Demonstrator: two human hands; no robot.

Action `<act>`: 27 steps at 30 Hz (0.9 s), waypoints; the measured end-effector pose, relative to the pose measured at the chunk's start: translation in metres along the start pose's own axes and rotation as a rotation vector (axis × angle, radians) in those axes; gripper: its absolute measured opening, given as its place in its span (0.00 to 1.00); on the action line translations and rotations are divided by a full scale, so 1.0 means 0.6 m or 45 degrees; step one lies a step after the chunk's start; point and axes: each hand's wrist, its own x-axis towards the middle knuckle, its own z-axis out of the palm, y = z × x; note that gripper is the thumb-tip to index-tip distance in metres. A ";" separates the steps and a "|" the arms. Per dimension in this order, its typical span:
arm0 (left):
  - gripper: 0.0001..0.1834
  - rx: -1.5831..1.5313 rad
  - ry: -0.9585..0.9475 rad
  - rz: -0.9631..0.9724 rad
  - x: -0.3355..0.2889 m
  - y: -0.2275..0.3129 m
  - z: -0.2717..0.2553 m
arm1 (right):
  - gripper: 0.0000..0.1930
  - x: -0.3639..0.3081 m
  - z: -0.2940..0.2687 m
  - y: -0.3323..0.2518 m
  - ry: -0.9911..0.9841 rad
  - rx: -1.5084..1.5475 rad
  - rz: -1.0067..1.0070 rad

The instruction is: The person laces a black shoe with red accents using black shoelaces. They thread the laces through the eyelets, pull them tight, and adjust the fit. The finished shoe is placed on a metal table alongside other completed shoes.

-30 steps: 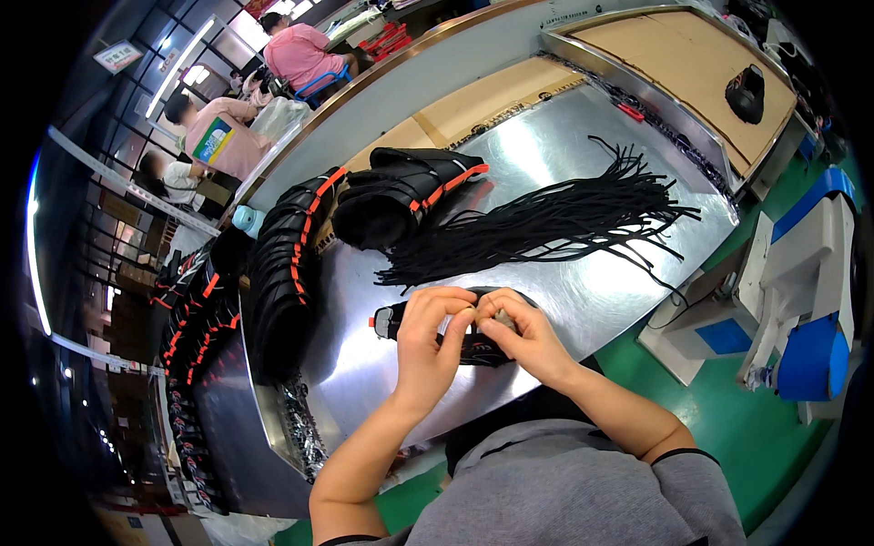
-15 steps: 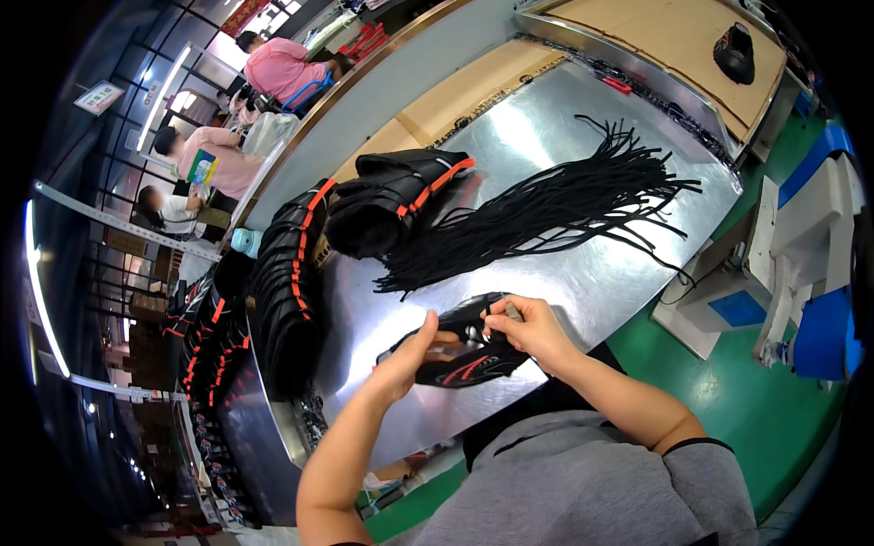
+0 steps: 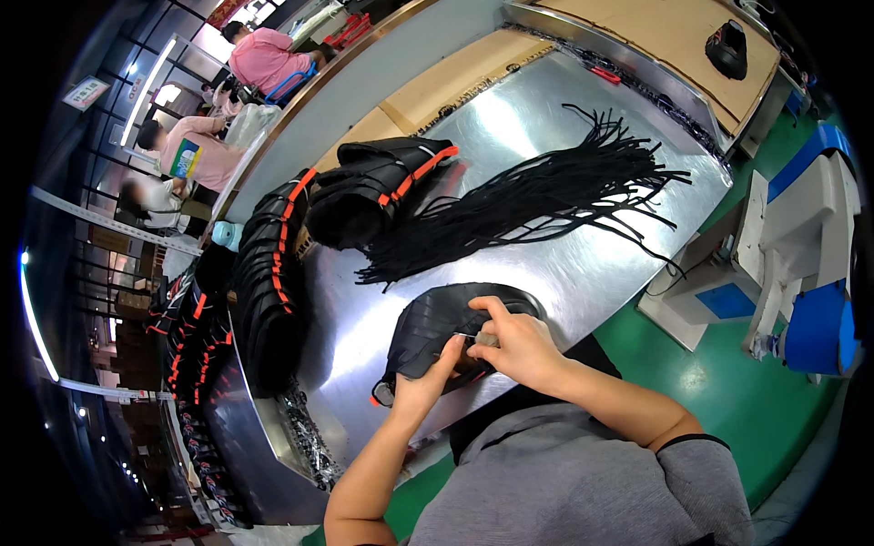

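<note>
Tool held to black upper

The upper (image 3: 426,320) lies on the metal table (image 3: 510,132), nearest the person. The left hand (image 3: 421,386) grips its near edge, most of the fingers hidden. The right hand (image 3: 519,351) pinches a small tool (image 3: 486,339) between thumb and fingers, its thin tip beside the left fingers. Beyond the upper lie black laces (image 3: 537,202); a row of nested uppers (image 3: 267,296) stands at left.
</note>
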 end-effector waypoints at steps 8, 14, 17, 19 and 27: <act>0.11 0.229 0.057 0.345 -0.002 -0.014 -0.002 | 0.12 -0.027 -0.030 -0.008 0.005 0.060 -0.147; 0.12 0.332 0.031 0.489 -0.001 -0.013 -0.004 | 0.09 -0.022 -0.045 -0.010 0.072 -0.198 -0.327; 0.11 0.410 0.020 0.529 0.000 -0.013 -0.006 | 0.08 -0.016 -0.047 -0.006 0.013 -0.259 -0.309; 0.10 0.400 0.018 0.528 0.002 -0.022 -0.007 | 0.08 -0.010 -0.051 -0.009 -0.050 -0.345 -0.315; 0.10 0.103 -0.157 0.244 -0.022 -0.007 0.005 | 0.16 0.016 -0.046 -0.052 -0.224 -0.742 -0.396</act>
